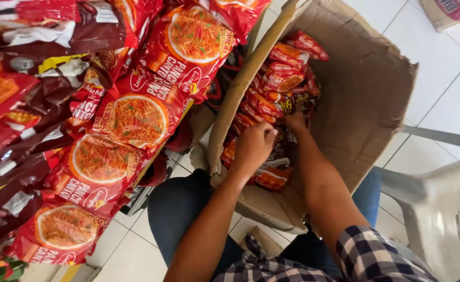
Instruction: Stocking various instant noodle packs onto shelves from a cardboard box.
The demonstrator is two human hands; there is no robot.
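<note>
We see both hands inside the open cardboard box [376, 99] on the lap: the left hand [253, 146] has its fingers curled on the red noodle packets [282, 78], and the right hand [295, 121] reaches deeper, its fingers hidden, so we cannot tell their state. Larger noodle bags [136, 117] hang on the rack at left, and a plastic chair [444, 209] stands at right.

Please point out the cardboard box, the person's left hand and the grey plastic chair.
cardboard box [368, 99]: head view, bare inner wall.
left hand [253, 146]: head view, back of hand.
grey plastic chair [444, 209]: head view, seat edge.
</note>
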